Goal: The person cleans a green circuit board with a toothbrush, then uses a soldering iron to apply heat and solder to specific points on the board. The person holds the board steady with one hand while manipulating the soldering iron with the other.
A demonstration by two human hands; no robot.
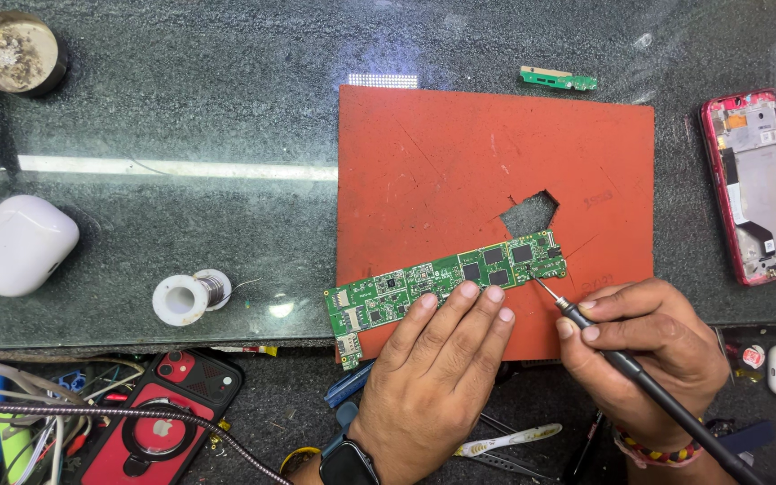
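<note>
Circuit board (446, 280) laid on orange mat (424, 162), pinned flat under left hand (442, 355) fingertips. Soldering iron (639, 382) gripped pen-style in right hand (644, 346), tip touching board's right end. Risk: chips scorched or pads bridged if tip slips.

Dark glass-topped bench (226, 108). I see an orange mat (424, 162) under my hands; solder spool (192, 296) and white case (16, 244) left of them, opened red phone (756, 187) to the right.
</note>
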